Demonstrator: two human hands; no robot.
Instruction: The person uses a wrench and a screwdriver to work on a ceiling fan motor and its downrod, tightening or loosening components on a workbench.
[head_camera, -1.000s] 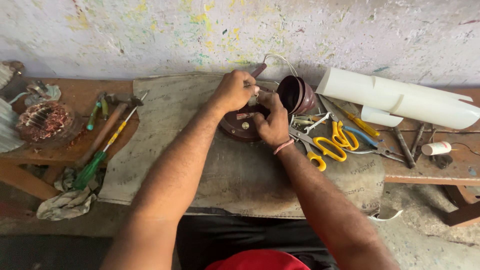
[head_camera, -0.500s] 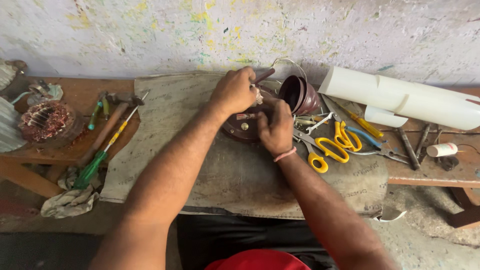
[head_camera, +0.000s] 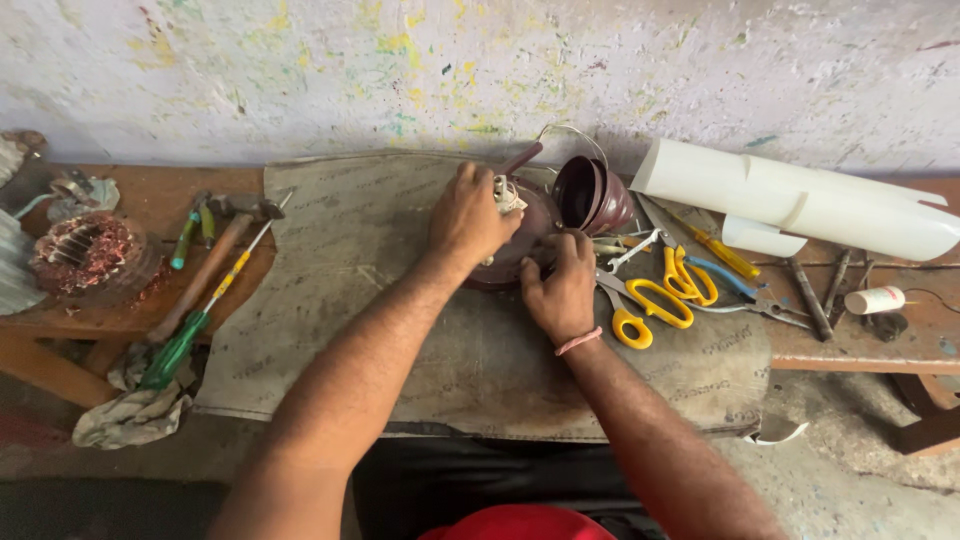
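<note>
Round dark red motor part flat on the grey mat, just left of the yellow scissors; left hand on top pinching its white wires, right hand curled tight on its near right edge.

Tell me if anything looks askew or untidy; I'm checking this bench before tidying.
The grey mat droops over the bench's front edge. A crumpled rag hangs off the left corner below the green screwdriver. Both hands grip the dark round part.

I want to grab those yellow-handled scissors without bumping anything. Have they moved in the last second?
No. The yellow-handled scissors lie as before, just right of the dark round part, below the white pipe.
</note>
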